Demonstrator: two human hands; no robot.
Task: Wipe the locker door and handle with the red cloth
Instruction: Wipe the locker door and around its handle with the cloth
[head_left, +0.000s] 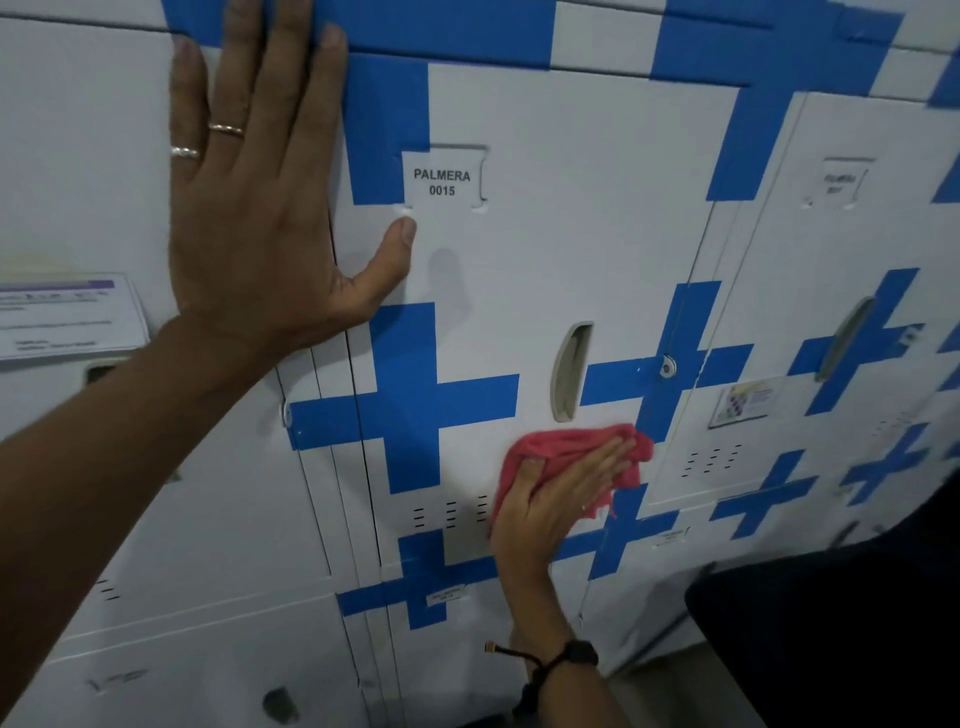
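The white locker door (561, 234) carries blue tape crosses and a label reading PALMERA 0015. Its recessed grey handle (569, 371) sits at mid height, right of centre. My right hand (556, 499) presses the crumpled red cloth (566, 452) flat against the door's lower right part, just below the handle and touching a blue tape strip. My left hand (254, 192) lies flat with fingers spread on the door's upper left edge, partly over the neighbouring locker, holding nothing.
More white lockers with blue tape stand left and right, one at the right with its own handle (844, 338). A paper notice (67, 317) is stuck on the left locker. Vent slots (449, 514) lie beside the cloth. A dark shape (831, 639) fills the lower right.
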